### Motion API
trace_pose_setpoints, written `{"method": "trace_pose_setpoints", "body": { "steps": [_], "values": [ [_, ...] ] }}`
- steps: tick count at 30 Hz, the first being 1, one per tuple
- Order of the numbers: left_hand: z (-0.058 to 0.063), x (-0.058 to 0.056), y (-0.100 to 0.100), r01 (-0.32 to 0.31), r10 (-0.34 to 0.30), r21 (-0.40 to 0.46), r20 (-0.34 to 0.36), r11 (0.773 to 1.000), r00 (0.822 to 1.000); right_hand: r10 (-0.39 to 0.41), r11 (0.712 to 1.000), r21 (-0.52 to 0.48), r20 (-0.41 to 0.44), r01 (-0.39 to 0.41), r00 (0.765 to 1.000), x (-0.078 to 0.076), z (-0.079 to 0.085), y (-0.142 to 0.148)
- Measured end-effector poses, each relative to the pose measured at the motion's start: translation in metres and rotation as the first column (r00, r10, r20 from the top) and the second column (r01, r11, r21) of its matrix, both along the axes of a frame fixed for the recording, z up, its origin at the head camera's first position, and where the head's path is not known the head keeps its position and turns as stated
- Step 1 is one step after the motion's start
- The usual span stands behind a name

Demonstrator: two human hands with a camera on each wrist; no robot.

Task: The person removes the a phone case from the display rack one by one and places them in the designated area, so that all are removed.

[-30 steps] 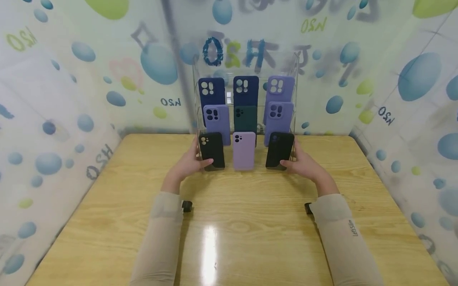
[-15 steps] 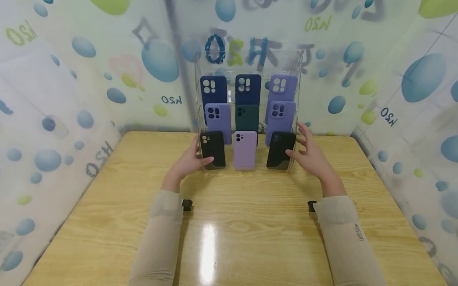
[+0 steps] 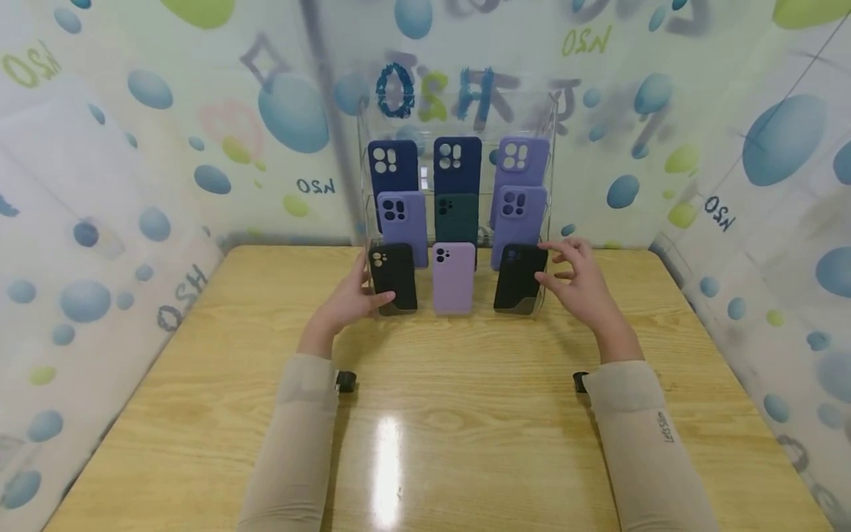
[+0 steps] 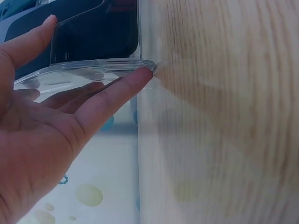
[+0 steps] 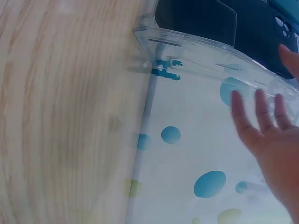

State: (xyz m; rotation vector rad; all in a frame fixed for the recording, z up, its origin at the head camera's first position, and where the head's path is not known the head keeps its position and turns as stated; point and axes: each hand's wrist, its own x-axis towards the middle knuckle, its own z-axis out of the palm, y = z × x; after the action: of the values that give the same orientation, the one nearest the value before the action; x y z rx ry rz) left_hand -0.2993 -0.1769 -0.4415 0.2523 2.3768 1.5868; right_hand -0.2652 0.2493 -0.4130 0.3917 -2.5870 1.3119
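Observation:
A clear display rack (image 3: 525, 305) holds phone cases in three tiers. The bottom tier has a black phone case (image 3: 397, 273) at left, a light purple one (image 3: 453, 284) in the middle and another black one (image 3: 515, 284) at right. My left hand (image 3: 346, 301) grips the rack's left side, thumb in front of the left black case; in the left wrist view its fingers lie against the clear edge (image 4: 107, 65). My right hand (image 3: 581, 288) is beside the rack's right side, fingers spread, thumb near the right black case. It holds nothing in the right wrist view.
Above stand a dark green case (image 3: 457, 218) between two violet cases (image 3: 407, 229), and higher up two navy cases (image 3: 394, 177) and another violet one (image 3: 525, 159). The wooden table (image 3: 452, 399) ends at a patterned wall (image 3: 266, 199) behind the rack.
My right hand has let go of the rack's right side and moved slightly outward, its fingers coming from behind the rack to its upper right. The left hand keeps its place.

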Motion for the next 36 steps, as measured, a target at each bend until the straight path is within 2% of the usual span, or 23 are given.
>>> {"method": "trace_pose_setpoints", "body": {
  "steps": [3, 9, 14, 17, 21, 24, 29, 33, 36],
  "values": [
    [0.001, 0.0, 0.0, 0.004, -0.004, 0.006, 0.0, 1.0, 1.0, -0.006, 1.0, 0.029, -0.042, 0.007, 0.999, -0.001, -0.001, -0.001],
    [-0.001, -0.001, -0.001, 0.0, 0.0, 0.005, 0.01, 1.0, 1.0, 0.004, 0.995, 0.102, -0.039, 0.0, 0.999, 0.002, 0.001, 0.0],
    [-0.002, -0.001, -0.001, -0.001, 0.001, 0.009, 0.007, 1.0, 1.0, 0.068, 0.975, 0.215, -0.062, -0.053, 0.996, 0.002, 0.0, -0.001],
    [-0.002, -0.001, -0.002, 0.003, -0.003, 0.013, 0.002, 1.0, 1.0, 0.108, 0.967, 0.238, -0.074, -0.088, 0.991, 0.003, -0.002, -0.001],
    [-0.002, -0.002, 0.0, -0.004, 0.004, 0.025, -0.001, 1.0, 1.0, 0.12, 0.973, 0.206, -0.088, -0.1, 0.989, 0.005, -0.001, -0.001],
    [0.0, -0.002, 0.0, -0.016, 0.016, 0.032, 0.001, 0.999, 1.0, 0.091, 0.983, 0.169, -0.115, -0.07, 0.989, 0.007, 0.003, -0.002],
    [0.001, -0.002, 0.002, -0.03, 0.03, 0.028, 0.017, 0.999, 0.999, 0.038, 0.999, 0.016, -0.199, -0.036, 0.979, 0.015, 0.015, -0.007],
    [-0.001, -0.002, 0.001, -0.027, 0.027, 0.02, 0.024, 0.999, 0.999, 0.046, 0.996, -0.056, -0.262, -0.062, 0.964, 0.019, 0.023, -0.015],
    [-0.001, -0.001, 0.001, -0.027, 0.027, 0.019, 0.026, 0.999, 0.999, 0.09, 0.99, -0.09, -0.226, -0.112, 0.97, 0.022, 0.027, -0.025]
  ]
}}
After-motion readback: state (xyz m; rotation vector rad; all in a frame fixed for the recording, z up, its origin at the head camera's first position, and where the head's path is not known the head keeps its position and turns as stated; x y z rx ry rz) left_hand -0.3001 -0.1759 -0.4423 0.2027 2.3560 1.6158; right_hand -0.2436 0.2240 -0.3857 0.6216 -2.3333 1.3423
